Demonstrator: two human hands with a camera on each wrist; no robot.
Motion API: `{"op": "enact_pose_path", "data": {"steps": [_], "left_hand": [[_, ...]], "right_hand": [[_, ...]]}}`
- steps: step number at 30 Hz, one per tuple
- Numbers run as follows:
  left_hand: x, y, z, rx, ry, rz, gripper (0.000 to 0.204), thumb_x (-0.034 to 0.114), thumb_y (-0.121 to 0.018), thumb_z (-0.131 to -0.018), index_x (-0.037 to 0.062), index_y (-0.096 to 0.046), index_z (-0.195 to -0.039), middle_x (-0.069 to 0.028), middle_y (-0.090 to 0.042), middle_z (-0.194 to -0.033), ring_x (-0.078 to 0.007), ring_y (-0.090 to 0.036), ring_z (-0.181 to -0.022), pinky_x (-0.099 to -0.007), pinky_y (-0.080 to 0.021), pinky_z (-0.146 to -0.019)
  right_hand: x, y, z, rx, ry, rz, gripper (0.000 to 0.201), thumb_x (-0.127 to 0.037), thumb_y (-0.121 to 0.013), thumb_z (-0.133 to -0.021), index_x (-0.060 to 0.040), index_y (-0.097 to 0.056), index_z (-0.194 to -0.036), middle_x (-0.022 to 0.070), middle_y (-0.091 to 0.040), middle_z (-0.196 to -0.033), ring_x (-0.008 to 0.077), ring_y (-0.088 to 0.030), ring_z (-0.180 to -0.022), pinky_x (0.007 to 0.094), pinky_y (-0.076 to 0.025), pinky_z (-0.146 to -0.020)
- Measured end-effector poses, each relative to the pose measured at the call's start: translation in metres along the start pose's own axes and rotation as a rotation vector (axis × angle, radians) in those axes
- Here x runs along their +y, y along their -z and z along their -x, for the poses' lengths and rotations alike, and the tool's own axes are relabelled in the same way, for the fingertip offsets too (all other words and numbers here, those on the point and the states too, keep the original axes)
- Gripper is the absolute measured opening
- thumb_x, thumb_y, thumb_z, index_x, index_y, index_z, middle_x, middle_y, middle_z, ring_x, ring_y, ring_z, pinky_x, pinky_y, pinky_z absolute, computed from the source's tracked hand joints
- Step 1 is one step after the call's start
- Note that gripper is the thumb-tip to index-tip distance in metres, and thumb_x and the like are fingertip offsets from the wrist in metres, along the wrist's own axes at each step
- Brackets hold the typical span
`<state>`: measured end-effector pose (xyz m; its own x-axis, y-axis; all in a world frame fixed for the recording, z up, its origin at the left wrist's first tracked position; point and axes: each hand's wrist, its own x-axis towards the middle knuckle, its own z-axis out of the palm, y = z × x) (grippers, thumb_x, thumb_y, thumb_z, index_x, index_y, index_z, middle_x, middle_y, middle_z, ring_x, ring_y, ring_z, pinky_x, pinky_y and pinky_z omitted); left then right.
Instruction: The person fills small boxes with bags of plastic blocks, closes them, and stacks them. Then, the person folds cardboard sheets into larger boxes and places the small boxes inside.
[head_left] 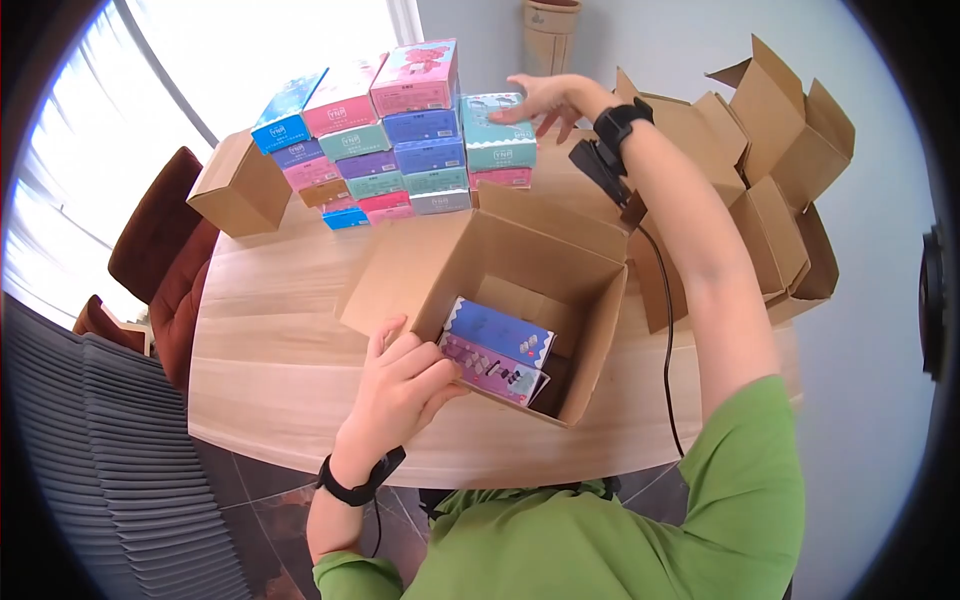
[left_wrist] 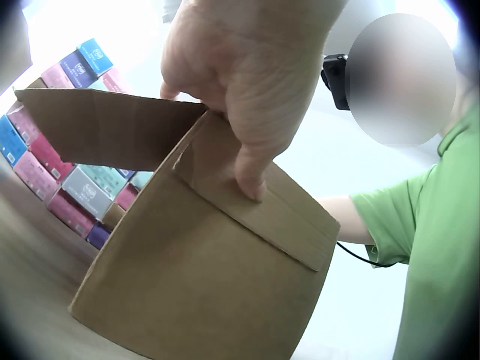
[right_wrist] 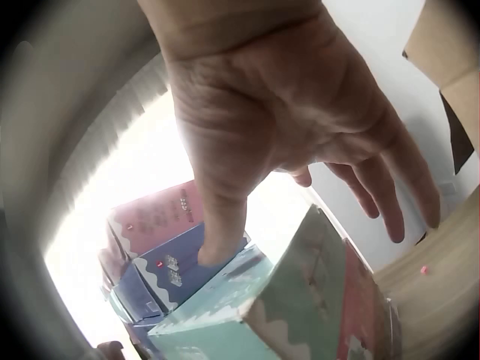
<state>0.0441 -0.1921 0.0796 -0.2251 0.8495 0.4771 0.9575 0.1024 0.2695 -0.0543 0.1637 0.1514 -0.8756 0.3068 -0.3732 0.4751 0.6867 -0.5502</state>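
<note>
My left hand grips the near left rim of an open cardboard box. Its thumb lies on the folded-down flap outside, while the other fingers go over the edge. Inside the carton lie a blue box and a pink-purple box, side by side. Over at the stack's right end, my right hand reaches above a mint-green box. The right wrist view has its fingers spread, the thumb overlapping the mint box's top and the other fingers past its far side. A pink box sits under the mint one.
Several colourful boxes form a stack at the back of the wooden table. A closed carton stands left of them. Opened cartons crowd the right side. A black cable runs down beside the working carton.
</note>
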Motion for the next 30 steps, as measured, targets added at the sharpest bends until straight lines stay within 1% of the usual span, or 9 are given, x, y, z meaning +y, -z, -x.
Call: {"op": "enact_pose_path", "data": {"steps": [7, 9, 12, 15, 16, 19, 22, 27, 30], "left_hand": [[0.000, -0.003, 0.000, 0.026, 0.002, -0.011, 0.020, 0.019, -0.068, -0.064, 0.0107, -0.053, -0.072, -0.0022, -0.045, -0.070, -0.0208, -0.048, -0.074, -0.0434, -0.035, -0.090], [-0.001, -0.004, 0.002, 0.017, 0.000, -0.008, 0.021, 0.020, -0.068, -0.064, 0.0105, -0.052, -0.073, -0.0023, -0.045, -0.071, -0.0215, -0.047, -0.075, -0.0433, -0.035, -0.089], [-0.001, -0.003, 0.003, 0.031, -0.005, -0.010, 0.022, 0.020, -0.068, -0.064, 0.0104, -0.052, -0.074, -0.0020, -0.045, -0.072, -0.0221, -0.046, -0.075, -0.0434, -0.034, -0.089], [-0.002, -0.003, 0.005, 0.042, -0.006, -0.014, 0.023, 0.019, -0.068, -0.064, 0.0102, -0.051, -0.075, -0.0021, -0.045, -0.072, -0.0224, -0.046, -0.075, -0.0435, -0.034, -0.088], [-0.001, -0.004, 0.006, 0.042, -0.008, -0.018, 0.023, 0.019, -0.068, -0.064, 0.0101, -0.051, -0.076, -0.0022, -0.046, -0.073, -0.0224, -0.046, -0.075, -0.0435, -0.034, -0.088], [-0.002, -0.005, 0.006, 0.044, -0.015, -0.029, 0.023, 0.019, -0.068, -0.064, 0.0099, -0.051, -0.076, -0.0023, -0.046, -0.073, -0.0225, -0.046, -0.075, -0.0433, -0.034, -0.089], [-0.002, -0.005, 0.005, 0.057, -0.024, -0.011, 0.023, 0.017, -0.069, -0.063, 0.0086, -0.051, -0.075, -0.0033, -0.045, -0.072, -0.0233, -0.045, -0.073, -0.0437, -0.034, -0.090], [-0.002, -0.007, 0.003, 0.102, -0.028, 0.023, 0.024, 0.017, -0.070, -0.061, 0.0057, -0.051, -0.072, -0.0056, -0.043, -0.068, -0.0253, -0.045, -0.070, -0.0449, -0.033, -0.091], [-0.002, -0.006, 0.003, 0.093, -0.030, 0.015, 0.025, 0.018, -0.069, -0.062, 0.0053, -0.051, -0.072, -0.0058, -0.043, -0.068, -0.0257, -0.044, -0.071, -0.0450, -0.034, -0.090]], "right_hand": [[0.022, -0.008, -0.019, -0.017, 0.058, -0.185, 0.085, -0.049, -0.073, -0.064, -0.0124, -0.030, -0.127, 0.0138, -0.052, -0.113, 0.0288, -0.053, -0.102, 0.0536, -0.039, -0.086], [0.023, -0.010, -0.023, 0.095, 0.017, -0.208, 0.062, -0.041, -0.072, -0.070, -0.0078, -0.042, -0.113, 0.0132, -0.056, -0.103, 0.0259, -0.055, -0.099, 0.0457, -0.045, -0.079], [0.006, -0.007, 0.017, -0.024, 0.183, -0.494, 0.025, -0.022, -0.057, -0.083, -0.0016, -0.051, -0.096, 0.0049, -0.057, -0.080, 0.0170, -0.053, -0.069, 0.0305, -0.047, -0.061], [0.047, 0.022, -0.051, -0.056, 0.391, -0.515, 0.019, -0.020, -0.052, -0.086, -0.0064, -0.052, -0.100, 0.0047, -0.059, -0.081, 0.0175, -0.057, -0.069, 0.0339, -0.049, -0.061], [0.025, 0.022, 0.001, 0.091, 0.248, -0.542, 0.020, -0.021, -0.052, -0.087, -0.0095, -0.054, -0.102, 0.0054, -0.060, -0.080, 0.0161, -0.058, -0.066, 0.0343, -0.050, -0.059], [0.002, 0.030, 0.060, 0.187, 0.329, -0.676, 0.021, -0.024, -0.053, -0.087, -0.0054, -0.054, -0.097, 0.0044, -0.059, -0.078, 0.0140, -0.057, -0.064, 0.0313, -0.050, -0.055], [-0.025, 0.020, 0.127, 0.015, 0.480, -0.618, 0.026, -0.027, -0.053, -0.087, -0.0020, -0.054, -0.092, 0.0044, -0.058, -0.076, 0.0110, -0.055, -0.060, 0.0260, -0.048, -0.050], [-0.027, -0.028, 0.167, 0.127, 0.522, 0.150, 0.036, -0.031, -0.069, -0.075, -0.0034, -0.049, -0.088, 0.0108, -0.058, -0.088, 0.0209, -0.059, -0.089, 0.0384, -0.048, -0.068], [-0.039, -0.064, 0.181, 0.236, 0.694, 0.440, 0.033, -0.025, -0.066, -0.076, 0.0004, -0.046, -0.073, 0.0127, -0.056, -0.075, 0.0261, -0.058, -0.072, 0.0377, -0.046, -0.060]]}}
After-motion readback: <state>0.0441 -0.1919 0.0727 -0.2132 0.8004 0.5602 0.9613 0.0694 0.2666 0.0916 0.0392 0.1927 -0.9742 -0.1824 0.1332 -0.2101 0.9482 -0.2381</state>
